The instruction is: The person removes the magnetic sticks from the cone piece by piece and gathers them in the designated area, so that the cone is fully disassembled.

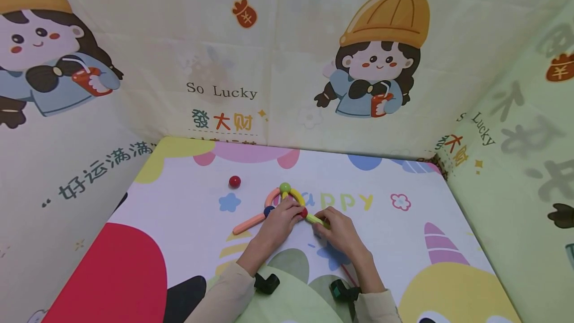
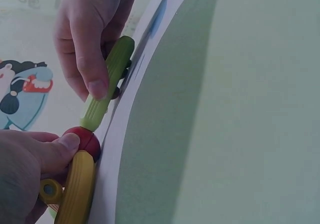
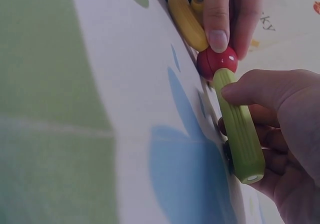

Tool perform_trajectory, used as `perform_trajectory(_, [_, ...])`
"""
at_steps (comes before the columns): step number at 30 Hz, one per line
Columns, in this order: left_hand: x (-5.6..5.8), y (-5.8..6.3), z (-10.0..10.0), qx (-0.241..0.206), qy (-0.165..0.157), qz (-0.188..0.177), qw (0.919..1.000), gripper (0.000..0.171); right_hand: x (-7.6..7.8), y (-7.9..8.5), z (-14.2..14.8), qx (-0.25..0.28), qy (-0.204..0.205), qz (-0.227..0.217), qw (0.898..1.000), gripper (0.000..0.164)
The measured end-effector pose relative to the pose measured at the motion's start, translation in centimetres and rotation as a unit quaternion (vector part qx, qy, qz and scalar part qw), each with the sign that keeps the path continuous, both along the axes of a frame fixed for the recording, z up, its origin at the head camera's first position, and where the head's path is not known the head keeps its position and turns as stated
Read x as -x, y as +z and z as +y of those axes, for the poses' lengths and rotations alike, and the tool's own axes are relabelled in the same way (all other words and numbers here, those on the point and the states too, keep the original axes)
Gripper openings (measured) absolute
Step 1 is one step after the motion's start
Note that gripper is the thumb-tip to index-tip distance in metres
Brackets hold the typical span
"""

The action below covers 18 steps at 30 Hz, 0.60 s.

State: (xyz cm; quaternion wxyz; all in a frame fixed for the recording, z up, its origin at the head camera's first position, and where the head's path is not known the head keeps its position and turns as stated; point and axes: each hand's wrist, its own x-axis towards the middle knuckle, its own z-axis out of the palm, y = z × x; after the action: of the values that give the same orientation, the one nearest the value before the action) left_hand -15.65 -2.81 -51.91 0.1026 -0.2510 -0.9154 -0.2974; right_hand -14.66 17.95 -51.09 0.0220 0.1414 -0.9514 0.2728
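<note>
On the white printed mat point(image 1: 188, 203), a set of sticks and balls lies in a small joined shape, with both hands at its right side. The left hand point(image 1: 281, 221) pinches a red ball point(image 3: 210, 66) between thumb and fingers. The right hand point(image 1: 339, 232) grips a green stick point(image 3: 241, 136), thumb on one side and fingers round the other, with the stick's near end touching the red ball. The hands are near each other but apart.

A green ball point(image 1: 285, 188) tops the shape; from it a curved pink stick point(image 1: 271, 197) bends down to a dark blue ball point(image 1: 268, 211), and a curved yellow stick point(image 1: 297, 196) bends towards the red ball. A short yellow stick point(image 1: 284, 195) runs from the green ball to beneath the left hand, where its far end is hidden. A straight pink stick point(image 1: 249, 224) slants out from the dark blue ball. Well apart from these, a loose red ball point(image 1: 234, 181) sits on the mat.

Behind, a cloth point(image 1: 291, 64) bears two drawn girls, each holding a red cup point(image 1: 378, 106) whose contents are hidden, and a tied red pouch point(image 1: 244, 13), drawn closed.
</note>
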Motion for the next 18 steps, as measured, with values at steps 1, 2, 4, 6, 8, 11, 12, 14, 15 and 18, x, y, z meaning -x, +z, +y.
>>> perform_trajectory(1, [-0.01,-0.02,0.0,0.001,0.0,0.0,1.0,0.026,0.01,-0.02,0.02,-0.001,0.0,0.0,1.0,0.015])
perform_trajectory(2, [-0.03,-0.01,0.0,0.0,0.0,0.0,1.0,0.026,0.03,-0.01,0.04,-0.002,0.001,-0.001,1.0,0.015])
perform_trajectory(4, [-0.06,0.02,0.01,-0.001,0.001,0.002,1.0,0.026,0.06,0.02,0.09,-0.002,0.001,-0.003,1.0,0.015])
perform_trajectory(6, [-0.07,0.02,0.01,-0.002,0.001,0.003,1.0,0.026,0.07,0.1,0.2,0.004,-0.004,-0.009,1.0,0.015])
perform_trajectory(8, [-0.06,0.06,-0.01,-0.006,0.0,0.006,1.0,0.026,0.05,0.2,0.4,0.015,-0.011,-0.018,1.0,0.016])
perform_trajectory(11, [-0.05,0.07,-0.06,-0.011,-0.001,0.011,0.9999,0.025,0.08,0.17,0.7,0.037,-0.015,-0.026,0.999,0.017])
perform_trajectory(12, [-0.05,0.08,-0.08,-0.012,-0.002,0.012,0.9999,0.025,0.11,0.12,0.76,0.043,-0.015,-0.028,0.999,0.018])
perform_trajectory(14, [-0.06,0.09,-0.09,-0.012,-0.002,0.011,0.9999,0.025,0.18,-0.03,0.79,0.052,-0.008,-0.026,0.998,0.018])
perform_trajectory(15, [-0.07,0.08,-0.08,-0.011,-0.001,0.009,0.9999,0.026,0.2,-0.06,0.76,0.054,-0.005,-0.025,0.998,0.017])
perform_trajectory(18, [-0.06,0.03,-0.03,-0.007,0.0,0.002,1.0,0.026,0.25,-0.04,0.67,0.053,-0.002,-0.029,0.998,0.019])
